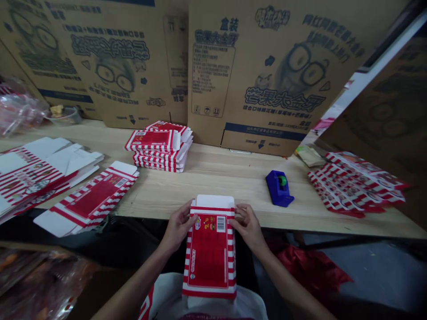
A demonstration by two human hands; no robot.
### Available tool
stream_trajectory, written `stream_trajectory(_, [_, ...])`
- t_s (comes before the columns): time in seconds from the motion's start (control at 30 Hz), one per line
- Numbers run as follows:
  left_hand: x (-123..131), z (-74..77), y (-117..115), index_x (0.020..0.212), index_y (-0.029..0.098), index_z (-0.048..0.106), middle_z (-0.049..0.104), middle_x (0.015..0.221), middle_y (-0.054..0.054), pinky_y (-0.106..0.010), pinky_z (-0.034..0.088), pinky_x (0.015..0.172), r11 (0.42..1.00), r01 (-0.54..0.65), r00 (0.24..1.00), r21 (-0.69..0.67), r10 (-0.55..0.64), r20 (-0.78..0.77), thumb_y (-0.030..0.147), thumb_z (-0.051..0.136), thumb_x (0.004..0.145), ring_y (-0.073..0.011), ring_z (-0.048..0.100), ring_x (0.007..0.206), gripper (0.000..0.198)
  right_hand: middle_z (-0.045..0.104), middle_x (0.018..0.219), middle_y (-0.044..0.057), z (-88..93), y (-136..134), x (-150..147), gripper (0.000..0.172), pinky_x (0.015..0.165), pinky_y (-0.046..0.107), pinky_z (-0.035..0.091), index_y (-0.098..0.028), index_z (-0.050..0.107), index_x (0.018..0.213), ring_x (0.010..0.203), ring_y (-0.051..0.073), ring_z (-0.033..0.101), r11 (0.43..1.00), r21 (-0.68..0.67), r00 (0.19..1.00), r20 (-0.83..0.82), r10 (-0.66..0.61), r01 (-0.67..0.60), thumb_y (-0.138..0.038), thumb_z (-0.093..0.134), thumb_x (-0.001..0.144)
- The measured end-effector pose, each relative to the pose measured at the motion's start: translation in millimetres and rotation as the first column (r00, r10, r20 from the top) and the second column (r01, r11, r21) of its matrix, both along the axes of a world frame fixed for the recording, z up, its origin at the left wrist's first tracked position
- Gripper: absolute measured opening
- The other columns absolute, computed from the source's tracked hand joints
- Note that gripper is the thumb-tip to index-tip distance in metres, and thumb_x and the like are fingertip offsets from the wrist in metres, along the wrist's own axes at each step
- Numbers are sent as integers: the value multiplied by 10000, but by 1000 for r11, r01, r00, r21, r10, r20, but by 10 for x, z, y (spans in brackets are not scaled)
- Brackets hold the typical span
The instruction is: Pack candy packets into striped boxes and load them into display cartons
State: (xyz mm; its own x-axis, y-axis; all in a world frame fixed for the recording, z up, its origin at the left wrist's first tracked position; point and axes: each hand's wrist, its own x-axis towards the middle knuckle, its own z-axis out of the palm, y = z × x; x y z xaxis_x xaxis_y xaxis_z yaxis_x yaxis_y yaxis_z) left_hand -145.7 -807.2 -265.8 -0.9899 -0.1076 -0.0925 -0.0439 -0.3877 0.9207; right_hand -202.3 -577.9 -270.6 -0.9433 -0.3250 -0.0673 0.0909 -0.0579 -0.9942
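Observation:
Between my hands is a red and white striped carton (209,253), its printed back with a barcode facing up. A white flap stands out at its far end, and the near end rests toward my lap. My left hand (180,224) grips the carton's upper left edge, thumb on the printed face. On the opposite edge, my right hand (248,224) pinches the upper right corner with thumb and fingers. Left of my hands, another flat striped carton (95,195) lies over the table's front edge. Behind it sits a stack of striped cartons (160,146).
A blue tape dispenser (279,189) stands right of centre on the wooden table (227,169). Striped packets (356,182) are piled at the right, flat white cartons (36,169) at the left. Tall cardboard boxes (270,75) wall off the back. A plastic tub (65,116) sits back left.

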Motion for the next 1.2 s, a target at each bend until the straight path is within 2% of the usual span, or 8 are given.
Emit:
stream_trajectory(0.17, [81,-102,-2,1334,214,552,680,1225,-110,-387,569,838,996,89,991,-17,-87,98,374,766,746,-247,690,968,646,728,921,62,-106,85,-48,366,793,386,558,-220,697,1051,832,227,681,991,119,996,-83,-43,53,-419,742,748])
stream_trajectory(0.33, [52,-71,21,918,141,752,751,935,-85,-313,538,744,988,86,986,-131,-66,152,488,710,769,-202,673,807,380,717,937,72,-187,150,-101,214,863,378,521,-205,747,801,908,230,654,985,164,980,-197,-18,51,-414,734,757])
stream_trajectory(0.43, [6,-59,48,750,132,729,727,790,-53,-280,509,693,995,3,987,-95,13,161,439,785,690,-171,641,718,317,674,849,14,-161,152,-120,319,769,325,533,-235,694,1001,788,177,641,996,76,996,-69,49,-44,-384,772,730])
stream_trajectory(0.53, [-45,-52,24,911,181,699,672,724,13,-244,478,633,1000,-22,987,13,20,159,338,848,614,-129,604,646,367,655,853,-13,-123,166,-157,544,756,305,526,-272,576,1233,779,157,639,979,-14,977,59,203,-202,-367,775,736])
stream_trajectory(0.6, [-68,-60,-19,988,192,683,643,704,26,-232,465,621,999,53,987,10,-54,149,331,846,622,-119,591,635,423,666,882,8,-121,191,-181,438,771,306,518,-245,627,1166,827,167,641,958,12,957,59,285,-286,-392,742,770])
stream_trajectory(0.83, [-56,-127,-83,736,142,724,696,840,-72,-281,494,744,929,177,984,-324,-166,60,414,765,714,-179,625,790,277,674,983,80,-149,218,-86,245,821,336,509,-223,752,842,932,209,630,960,179,954,-174,244,-213,-458,694,807])
stream_trajectory(0.97, [-107,-16,-60,744,144,731,704,766,-65,-262,487,652,870,199,980,-452,-174,97,389,749,702,-172,623,701,249,696,871,63,-31,164,-74,253,749,318,518,-201,714,756,823,192,648,967,185,975,-108,195,-173,-453,717,772])
stream_trajectory(1.2, [-295,256,-52,717,148,711,688,632,-40,-249,463,552,872,300,953,-387,-256,161,336,761,648,-163,613,573,206,642,660,-18,222,111,-295,256,549,235,453,-179,646,792,578,123,575,960,207,981,-8,193,-187,-320,792,635])
